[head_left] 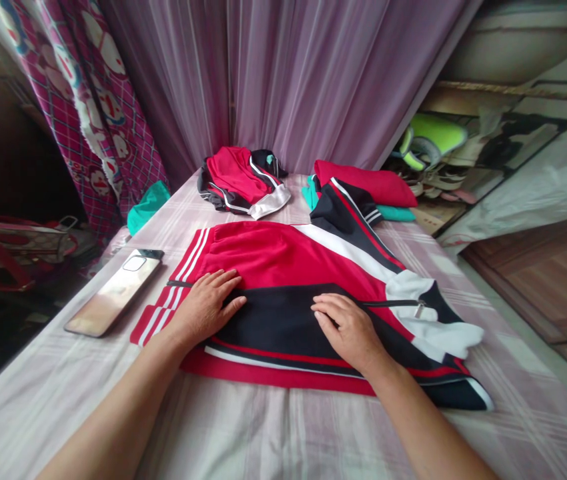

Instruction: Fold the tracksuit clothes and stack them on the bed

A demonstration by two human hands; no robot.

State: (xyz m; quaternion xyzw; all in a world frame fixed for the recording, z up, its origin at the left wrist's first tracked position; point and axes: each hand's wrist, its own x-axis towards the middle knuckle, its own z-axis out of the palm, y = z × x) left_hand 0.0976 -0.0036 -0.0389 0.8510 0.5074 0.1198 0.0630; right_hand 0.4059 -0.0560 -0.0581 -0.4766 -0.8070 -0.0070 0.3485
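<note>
A red, black and white zip-up track jacket [283, 257] lies on the bed or table cover, its striped hem to the left and white collar area to the right. One black sleeve reaches toward the back, and the near sleeve is folded across the body. My left hand [208, 303] rests flat near the striped hem, fingers spread on the cloth. Over the black panel, my right hand [346, 327] touches the fabric with its fingers curved and close together; whether they pinch any cloth cannot be made out.
A phone [116, 293] lies left of the jacket. Behind it are a crumpled red and black garment [238, 177] and a folded red garment [363, 181] over teal cloth [396, 213]. Purple curtains [283, 80] hang at the back. A shelf with shoes [448, 177] stands right.
</note>
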